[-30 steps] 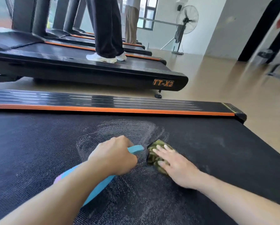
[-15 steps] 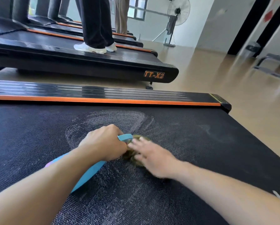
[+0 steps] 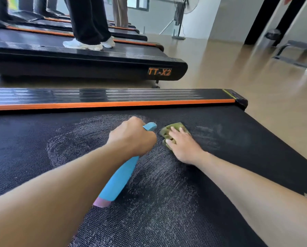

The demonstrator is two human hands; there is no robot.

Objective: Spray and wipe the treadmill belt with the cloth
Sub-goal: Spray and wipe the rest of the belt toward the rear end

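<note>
- Where the black treadmill belt [image 3: 220, 175] fills the lower view, pale smeared streaks curve across its woven surface, thickest to the left of the hands and between the forearms.
- Along the belt's far edge runs a ribbed side rail [image 3: 113, 95] with an orange strip; beyond it stands a second treadmill [image 3: 95, 65] marked "TT-X2", with a person's dark trouser legs and white shoes [image 3: 83, 45] on its deck.
- Both forearms reach forward from the bottom corners, bare, converging toward the middle of the belt.
- The left hand [image 3: 133, 138] is knuckles-up, fingers curled tight round the neck of a blue spray bottle [image 3: 118, 179]; the bottle lies slanted back under the wrist, its pinkish base near the belt and its nozzle tip poking out toward the cloth.
- The right hand [image 3: 183, 145] lies palm-down, fingers [image 3: 172, 130] straight and slightly spread, pressing flat on the cloth.
- The green cloth [image 3: 167, 130] sits bunched on the belt just right of the nozzle, mostly under the fingers, its far edge showing.
</note>
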